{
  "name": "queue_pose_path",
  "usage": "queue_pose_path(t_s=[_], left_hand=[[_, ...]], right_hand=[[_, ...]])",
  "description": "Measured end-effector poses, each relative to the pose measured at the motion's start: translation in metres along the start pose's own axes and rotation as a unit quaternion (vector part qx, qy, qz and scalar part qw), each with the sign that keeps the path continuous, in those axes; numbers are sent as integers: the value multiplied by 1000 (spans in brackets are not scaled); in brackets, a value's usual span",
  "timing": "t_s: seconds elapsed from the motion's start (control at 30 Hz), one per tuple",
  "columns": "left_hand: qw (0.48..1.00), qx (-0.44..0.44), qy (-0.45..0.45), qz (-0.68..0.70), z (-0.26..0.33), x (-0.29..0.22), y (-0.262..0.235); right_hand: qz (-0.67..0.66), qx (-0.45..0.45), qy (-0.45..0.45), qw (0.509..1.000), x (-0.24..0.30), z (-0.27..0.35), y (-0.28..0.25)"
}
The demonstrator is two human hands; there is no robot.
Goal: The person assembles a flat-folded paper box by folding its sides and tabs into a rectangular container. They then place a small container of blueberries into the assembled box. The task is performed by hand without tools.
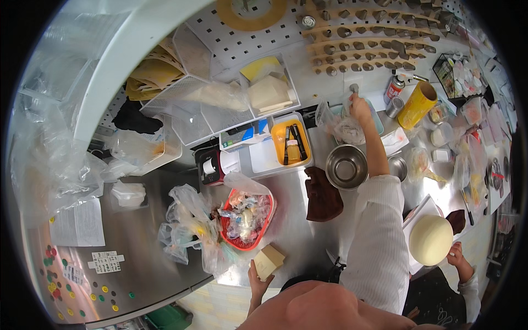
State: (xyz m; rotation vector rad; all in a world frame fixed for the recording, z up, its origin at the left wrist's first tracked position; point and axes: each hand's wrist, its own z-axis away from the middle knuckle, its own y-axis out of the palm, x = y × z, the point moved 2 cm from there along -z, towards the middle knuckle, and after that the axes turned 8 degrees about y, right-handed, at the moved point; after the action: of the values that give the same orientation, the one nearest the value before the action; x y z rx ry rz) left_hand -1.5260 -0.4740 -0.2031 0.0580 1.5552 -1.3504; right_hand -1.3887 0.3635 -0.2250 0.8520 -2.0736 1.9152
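My right arm, in a white striped sleeve, stretches forward to the back wall. The fingers of my right hand [360,110] close around a small grey metal piece [353,88], shaped like a piping nozzle, below the nozzle racks [374,47]. Under that wrist are a clear plastic bag [346,129] and a light green tray [377,118]. At the table's near edge my left hand [259,281] grips a small tan box [268,261]; some of its fingers are hidden. Just beyond it lies a red basket [270,220] filled with plastic-wrapped pieces.
A steel bowl [346,166] and a dark brown cloth [323,195] lie left of my right forearm. At right, another person's hand [456,254] is beside a cream-coloured round cake [430,239]. A yellow roll [417,104] and a spray can [393,89] stand at the back.
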Motion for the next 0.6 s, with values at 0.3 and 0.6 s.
queue_pose_path(t_s=[0.3,0.6], left_hand=[[999,26,-1,40,-2,11,0],[999,16,15,25,-6,0,0]], right_hand=[[-78,-134,41,987,-4,6,-11],[-324,-74,134,934,-34,-4,-6]])
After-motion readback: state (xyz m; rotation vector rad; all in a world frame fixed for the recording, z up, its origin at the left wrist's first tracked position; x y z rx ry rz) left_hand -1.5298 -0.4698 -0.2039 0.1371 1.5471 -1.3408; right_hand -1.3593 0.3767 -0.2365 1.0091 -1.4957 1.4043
